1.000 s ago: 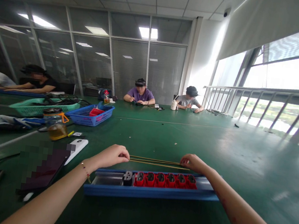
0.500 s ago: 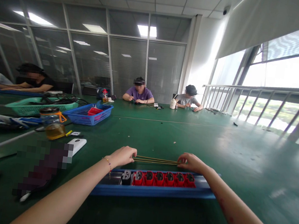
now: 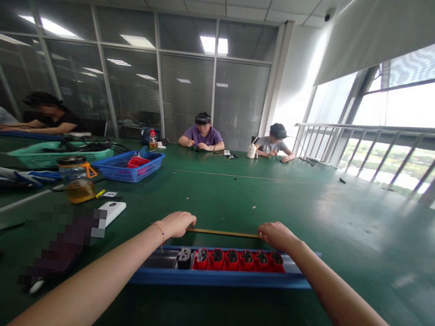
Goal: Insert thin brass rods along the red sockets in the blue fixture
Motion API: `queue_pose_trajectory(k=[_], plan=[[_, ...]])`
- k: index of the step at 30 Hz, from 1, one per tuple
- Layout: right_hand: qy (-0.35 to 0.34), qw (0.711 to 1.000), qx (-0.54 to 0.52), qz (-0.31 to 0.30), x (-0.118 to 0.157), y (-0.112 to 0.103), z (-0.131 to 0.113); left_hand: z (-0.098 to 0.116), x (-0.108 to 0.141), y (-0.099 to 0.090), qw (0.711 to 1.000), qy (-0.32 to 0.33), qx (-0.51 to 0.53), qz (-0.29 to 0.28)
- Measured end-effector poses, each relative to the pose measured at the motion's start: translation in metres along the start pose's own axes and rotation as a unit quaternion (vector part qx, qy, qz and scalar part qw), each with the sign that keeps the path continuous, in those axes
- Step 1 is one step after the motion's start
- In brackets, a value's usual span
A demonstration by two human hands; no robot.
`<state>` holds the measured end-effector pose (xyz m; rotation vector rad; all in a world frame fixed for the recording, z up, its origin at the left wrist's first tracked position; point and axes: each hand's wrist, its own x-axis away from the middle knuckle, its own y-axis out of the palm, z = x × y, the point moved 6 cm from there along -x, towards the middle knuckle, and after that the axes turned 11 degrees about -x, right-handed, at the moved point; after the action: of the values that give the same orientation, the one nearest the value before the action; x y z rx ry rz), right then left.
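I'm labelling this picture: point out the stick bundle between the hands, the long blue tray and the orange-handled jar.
Stick bundle (image 3: 224, 233): head view, middle of its visible length.
Long blue tray (image 3: 222, 280): head view, its near wall.
Orange-handled jar (image 3: 79, 191): head view, its lower body.

A blue basket (image 3: 127, 170) with a red item (image 3: 137, 162) inside sits beside a green basket (image 3: 58, 154) of dark cables toward the left side of a green tabletop (image 3: 315, 207), near a lidded jar (image 3: 79, 188) of amber liquid. At the tabletop's far edge, a person in a purple shirt (image 3: 202, 134) and a person in a grey shirt (image 3: 276, 143) sit with heads lowered, a white bottle (image 3: 252, 151) between them.
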<state>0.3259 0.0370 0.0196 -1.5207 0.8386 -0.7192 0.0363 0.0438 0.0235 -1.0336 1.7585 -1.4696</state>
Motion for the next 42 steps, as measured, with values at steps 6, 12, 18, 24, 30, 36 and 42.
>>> queue_pose_trajectory(k=[6, 12, 18, 24, 30, 36, 42], plan=[[0.007, 1.000, 0.011, -0.022, -0.007, 0.002, -0.004, -0.002, -0.003, 0.004, 0.999, -0.010, 0.033, -0.020], [0.025, 0.997, -0.077, 0.019, -0.004, 0.003, 0.006, -0.006, 0.007, 0.008, 0.991, -0.024, 0.128, -0.001], [0.037, 0.967, -0.233, 0.095, 0.008, -0.007, 0.017, -0.008, 0.020, -0.004, 0.966, -0.034, 0.251, 0.051], [0.042, 0.929, -0.340, 0.137, 0.023, -0.029, 0.010, 0.002, 0.034, -0.030, 0.909, -0.037, 0.408, 0.077], [0.026, 0.879, -0.463, 0.115, 0.051, -0.049, -0.019, 0.007, 0.056, -0.050, 0.903, -0.085, 0.404, 0.118], [0.078, 0.868, -0.459, 0.172, 0.079, -0.045, -0.023, 0.027, 0.078, -0.060, 0.893, -0.091, 0.423, 0.123], [0.145, 0.881, -0.402, 0.202, 0.090, -0.030, -0.004, 0.037, 0.093, -0.052, 0.879, -0.133, 0.436, 0.139]])
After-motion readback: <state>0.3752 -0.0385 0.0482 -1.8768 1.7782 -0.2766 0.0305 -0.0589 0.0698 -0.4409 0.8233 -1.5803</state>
